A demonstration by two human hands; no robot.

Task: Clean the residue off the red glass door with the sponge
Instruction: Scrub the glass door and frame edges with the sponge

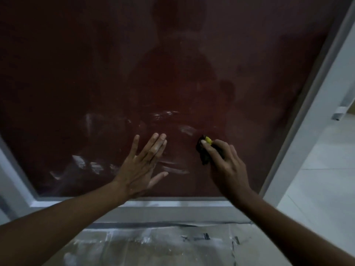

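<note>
The right hand (226,166) pinches the sponge (204,150) against the red glass door (172,64) near its lower edge, long axis running up-left to down-right, yellow tip uppermost; the left hand (140,166) lies flat, fingers spread, beside white residue (96,167) — a loose pinch could smear it.

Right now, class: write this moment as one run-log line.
left hand: flat on red glass door | right hand: grips yellow-and-dark sponge on glass | white residue streaks: remain
</note>
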